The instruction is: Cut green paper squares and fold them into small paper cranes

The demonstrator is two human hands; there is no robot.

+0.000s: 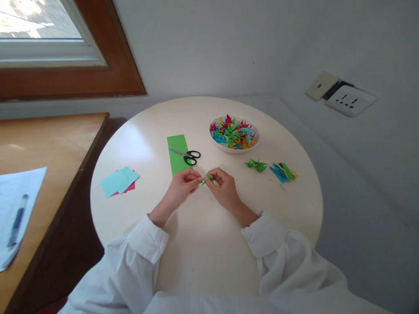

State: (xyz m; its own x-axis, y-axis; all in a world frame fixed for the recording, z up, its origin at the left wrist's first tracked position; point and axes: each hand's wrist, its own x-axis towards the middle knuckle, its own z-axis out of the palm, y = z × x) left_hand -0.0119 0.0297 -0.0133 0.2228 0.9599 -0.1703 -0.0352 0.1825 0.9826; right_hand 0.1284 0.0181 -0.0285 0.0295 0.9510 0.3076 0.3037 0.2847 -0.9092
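Note:
A small piece of green origami paper [207,179], folded to narrow points, is held over the middle of the round table. My right hand [225,188] pinches it between thumb and fingers, covering part of it. My left hand [183,186] is closed in a pinch at its left tip. How far the folds have formed a shape is too small to tell. Just beyond my left hand lies a green paper strip [176,148], partly under black-handled scissors [187,155]. To the right of my right hand, green paper cranes [256,165] rest on the table.
A white bowl [235,150] full of colourful paper cranes stands at the back right. Folded coloured papers [283,172] lie on the right, light blue and red squares [120,181] on the left. A wooden desk [70,135] with papers and a pen [17,220] adjoins at left.

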